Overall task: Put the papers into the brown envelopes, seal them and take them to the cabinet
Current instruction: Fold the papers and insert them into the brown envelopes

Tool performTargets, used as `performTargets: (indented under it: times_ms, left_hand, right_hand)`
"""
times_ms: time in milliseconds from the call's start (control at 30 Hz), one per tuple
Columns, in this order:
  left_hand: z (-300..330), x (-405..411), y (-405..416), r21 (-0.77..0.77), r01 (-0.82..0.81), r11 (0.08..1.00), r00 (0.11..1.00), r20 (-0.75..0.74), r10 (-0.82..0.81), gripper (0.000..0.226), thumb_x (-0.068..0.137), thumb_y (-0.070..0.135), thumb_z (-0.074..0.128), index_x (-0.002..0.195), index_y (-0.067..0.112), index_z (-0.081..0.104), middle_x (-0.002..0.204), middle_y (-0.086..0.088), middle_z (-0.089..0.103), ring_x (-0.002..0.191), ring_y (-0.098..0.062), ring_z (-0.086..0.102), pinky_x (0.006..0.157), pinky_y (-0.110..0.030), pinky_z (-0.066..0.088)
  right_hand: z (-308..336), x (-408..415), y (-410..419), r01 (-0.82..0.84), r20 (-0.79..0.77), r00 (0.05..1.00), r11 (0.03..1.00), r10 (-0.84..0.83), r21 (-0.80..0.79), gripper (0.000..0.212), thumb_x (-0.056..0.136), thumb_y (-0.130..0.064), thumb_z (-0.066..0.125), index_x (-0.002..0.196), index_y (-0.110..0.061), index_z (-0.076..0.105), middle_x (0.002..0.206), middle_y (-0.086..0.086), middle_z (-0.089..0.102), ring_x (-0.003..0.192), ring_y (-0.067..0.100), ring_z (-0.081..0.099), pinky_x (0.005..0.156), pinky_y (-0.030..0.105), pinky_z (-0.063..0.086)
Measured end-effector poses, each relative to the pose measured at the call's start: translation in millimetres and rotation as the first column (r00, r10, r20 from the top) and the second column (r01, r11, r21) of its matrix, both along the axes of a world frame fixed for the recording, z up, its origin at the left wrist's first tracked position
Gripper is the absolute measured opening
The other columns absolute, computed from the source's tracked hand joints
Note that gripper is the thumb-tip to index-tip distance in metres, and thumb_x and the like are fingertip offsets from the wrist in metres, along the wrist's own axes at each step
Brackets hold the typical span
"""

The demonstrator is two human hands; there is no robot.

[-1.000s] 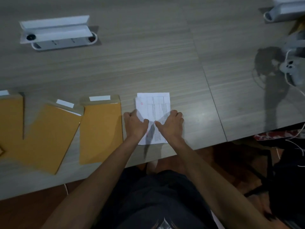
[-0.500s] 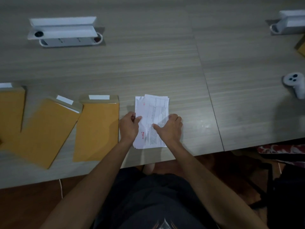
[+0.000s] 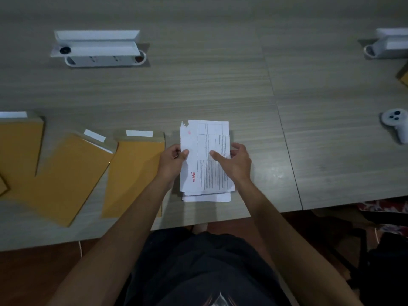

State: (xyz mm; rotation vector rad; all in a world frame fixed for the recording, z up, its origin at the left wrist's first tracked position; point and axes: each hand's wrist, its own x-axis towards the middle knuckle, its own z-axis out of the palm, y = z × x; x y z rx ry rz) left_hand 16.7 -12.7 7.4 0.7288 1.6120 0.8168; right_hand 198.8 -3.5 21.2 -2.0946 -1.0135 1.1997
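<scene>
- Papers, a white printed stack [image 3: 206,164], held between both hands at the table's [image 3: 198,89] near edge: left hand [image 3: 172,161] pinches the left edge, right hand [image 3: 235,161] grips the right, thumb on top.
- Long axis 12–6; top corner torn, lower sheets sticking out.
- Nearest brown flat envelope [image 3: 134,175] at 9 o'clock, flap at 12, just beside the left hand.

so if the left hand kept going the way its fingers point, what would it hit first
The left hand points right, across the papers it already pinches at their left edge. Going straight on, it would likely meet the right hand next, gripping the opposite edge; depth is unclear.
</scene>
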Motion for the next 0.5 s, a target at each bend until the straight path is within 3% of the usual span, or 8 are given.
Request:
performTargets:
  times_ms: [100, 200, 300, 400, 500]
  left_hand:
    - [10.4, -13.6, 1.6, 0.017, -0.035, 0.999, 0.998, 0.052, 0.034, 0.005, 0.096, 0.016, 0.059, 0.099, 0.017, 0.062, 0.106, -0.001, 0.071, 0.097, -0.021, 0.068, 0.083, -0.038, 0.056]
    - [20.2, -32.6, -0.1, 0.042, -0.089, 0.995, 0.993, 0.087, 0.085, 0.004, 0.095, 0.015, 0.059, 0.096, 0.018, 0.061, 0.102, 0.004, 0.071, 0.093, -0.014, 0.068, 0.078, -0.031, 0.054]
    - [29.2, -59.0, -5.6, 0.055, -0.157, 0.986, 0.982, 0.112, 0.151, 0.004, 0.094, 0.014, 0.061, 0.098, 0.015, 0.06, 0.102, 0.004, 0.072, 0.093, -0.015, 0.069, 0.082, -0.037, 0.056]
    - [36.7, -92.5, -20.6, 0.05, -0.251, 0.967, 0.957, 0.16, 0.24, 0.019, 0.088, 0.014, 0.069, 0.105, 0.018, 0.062, 0.11, -0.001, 0.072, 0.096, -0.019, 0.069, 0.085, -0.04, 0.057]
    - [41.4, -128.2, -39.6, 0.053, -0.244, 0.968, 0.969, 0.048, 0.242, 0.036, 0.081, 0.024, 0.077, 0.115, 0.019, 0.066, 0.113, 0.002, 0.071, 0.098, -0.019, 0.069, 0.085, -0.043, 0.057]
  right_hand:
    - [5.1, -5.8, 12.8, 0.023, -0.223, 0.974, 0.996, -0.043, -0.089, 0.075, 0.06, -0.039, 0.089, 0.122, -0.013, 0.056, 0.111, -0.003, 0.064, 0.097, 0.015, 0.064, 0.08, 0.028, 0.052]
    - [6.5, -20.9, 21.1, -0.135, -0.389, 0.918, 0.983, 0.076, -0.125, 0.045, 0.067, -0.028, 0.087, 0.106, -0.012, 0.071, 0.099, 0.001, 0.075, 0.09, 0.02, 0.072, 0.087, 0.041, 0.057]
    - [15.1, -49.2, 26.9, -0.242, -0.448, 0.876, 0.966, 0.177, -0.092, 0.037, 0.075, -0.021, 0.082, 0.108, -0.012, 0.07, 0.102, 0.001, 0.074, 0.095, 0.021, 0.071, 0.082, 0.036, 0.056]
    - [23.2, -88.8, 29.8, -0.338, -0.458, 0.839, 0.941, 0.294, -0.016, 0.035, 0.079, -0.022, 0.078, 0.11, -0.012, 0.067, 0.105, 0.002, 0.073, 0.092, 0.018, 0.071, 0.074, 0.031, 0.057]
    - [30.8, -134.8, 27.5, -0.442, -0.425, 0.795, 0.893, 0.433, 0.084, 0.037, 0.08, -0.025, 0.077, 0.113, -0.015, 0.065, 0.106, -0.002, 0.072, 0.092, 0.015, 0.07, 0.077, 0.032, 0.058]
